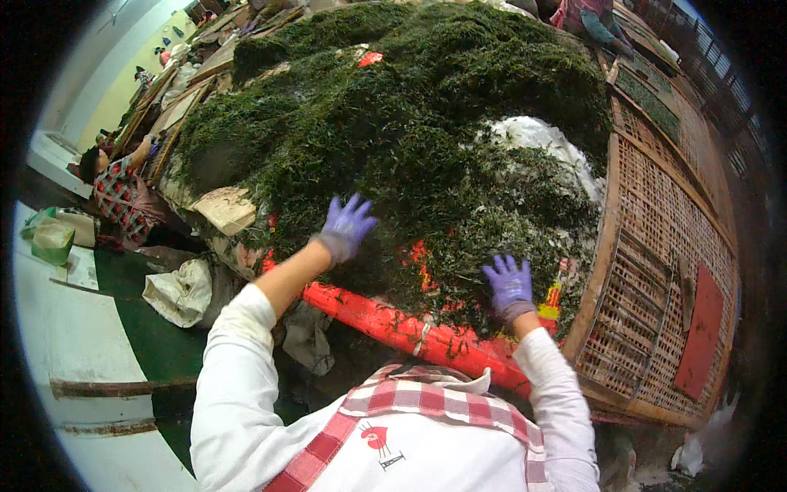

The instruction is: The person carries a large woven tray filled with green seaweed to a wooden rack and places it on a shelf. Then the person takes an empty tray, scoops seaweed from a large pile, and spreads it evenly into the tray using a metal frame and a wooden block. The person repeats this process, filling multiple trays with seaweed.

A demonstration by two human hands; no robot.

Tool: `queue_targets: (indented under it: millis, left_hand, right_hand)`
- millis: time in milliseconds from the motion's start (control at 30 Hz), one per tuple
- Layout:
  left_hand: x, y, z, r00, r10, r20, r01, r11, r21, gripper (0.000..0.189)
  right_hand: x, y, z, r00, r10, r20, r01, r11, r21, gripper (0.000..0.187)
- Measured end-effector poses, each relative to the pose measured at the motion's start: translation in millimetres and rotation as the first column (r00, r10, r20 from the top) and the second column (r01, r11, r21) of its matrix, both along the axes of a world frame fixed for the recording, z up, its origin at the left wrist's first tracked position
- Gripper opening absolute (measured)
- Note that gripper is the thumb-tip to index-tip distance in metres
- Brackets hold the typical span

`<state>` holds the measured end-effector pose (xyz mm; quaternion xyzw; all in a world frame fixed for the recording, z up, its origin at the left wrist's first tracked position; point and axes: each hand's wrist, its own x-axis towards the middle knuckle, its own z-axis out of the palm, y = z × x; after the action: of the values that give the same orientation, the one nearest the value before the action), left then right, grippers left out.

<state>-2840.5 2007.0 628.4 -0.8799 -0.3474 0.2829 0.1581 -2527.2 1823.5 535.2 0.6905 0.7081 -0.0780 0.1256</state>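
A large heap of dark green, leafy plant matter (393, 135) covers the work surface before me. My left hand (347, 227), in a purple glove, lies over the near left part of the heap with its fingers spread. Further right, my right hand (510, 284), gloved alike, has its fingers apart on the looser, whitish-flecked greens near the front edge. Neither hand holds anything that I can see. A red plastic sheet (369, 313) is rolled along the front edge and shows through the greens between my hands.
Framed woven lattice trays (670, 197) line the right side. White plastic (541, 132) pokes out of the heap. At the left are a folded beige sack (227, 209), a whitish sack (179, 292) and a co-worker (126, 190). Another co-worker (593, 21) is at the far right.
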Motion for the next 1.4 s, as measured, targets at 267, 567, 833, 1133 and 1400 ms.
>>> queue_targets:
  millis: [267,567,833,1133,1400]
  left_hand:
    - [-52.2,-0.2,-78.5,0.809,0.402,0.430,-0.383,0.914,-0.133,0.085]
    - [-4.0,-26.7,-95.8,0.593,0.304,0.746,-0.006,0.928,-0.373,0.067]
    - [-29.3,-15.4,-91.3,0.539,0.668,0.513,-0.568,0.738,-0.364,0.099]
    - [-11.4,-26.4,-109.1,0.147,0.650,0.746,-0.155,0.760,-0.631,0.081]
    - [-52.2,9.9,49.1,-0.175,0.409,0.895,0.068,0.912,-0.404,0.056]
  right_hand:
    - [2.1,77.4,37.7,0.967,-0.026,-0.253,0.086,0.970,0.227,0.064]
    - [-87.9,87.1,2.3,0.887,0.293,-0.356,-0.382,0.899,-0.212,0.060]
    - [-61.0,282.2,2.5,0.859,-0.302,-0.413,0.328,0.945,-0.007,0.101]
    - [-131.2,174.0,-3.6,0.295,-0.263,-0.918,0.020,0.963,-0.270,0.048]
    - [-122.2,164.5,187.3,-0.444,0.194,-0.875,-0.110,0.957,0.268,0.041]
